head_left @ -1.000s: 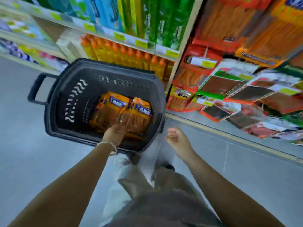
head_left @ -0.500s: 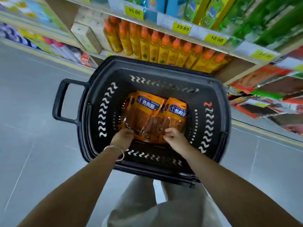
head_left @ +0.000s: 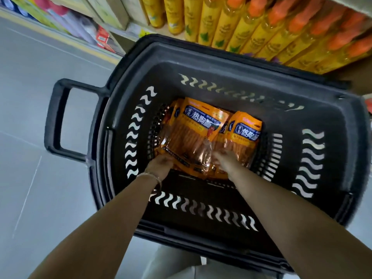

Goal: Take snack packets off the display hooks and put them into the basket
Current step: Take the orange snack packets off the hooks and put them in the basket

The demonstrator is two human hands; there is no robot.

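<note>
A black plastic basket (head_left: 128,81) stands on the floor below me. Several orange snack packets lie flat on its bottom, one stack to the left (head_left: 193,133) and another packet to the right (head_left: 244,133). Both my arms reach down inside. My left hand (head_left: 161,165) has its fingers curled round the near edge of the left stack. My right hand (head_left: 225,161) is blurred and lies on the near end of the right packet with its fingers stretched forward. No display hooks are in view.
The basket's handle (head_left: 58,117) sticks out to the left over grey floor tiles (head_left: 40,188). A low shelf of yellow bottles with orange caps (head_left: 261,27) runs just behind the basket. Boxes and packs (head_left: 80,23) fill the shelf at the far left.
My view has tilted down and closer to the basket, and the hook display has left the view. My right hand came down into the basket onto the packets; the left hand stayed there.
</note>
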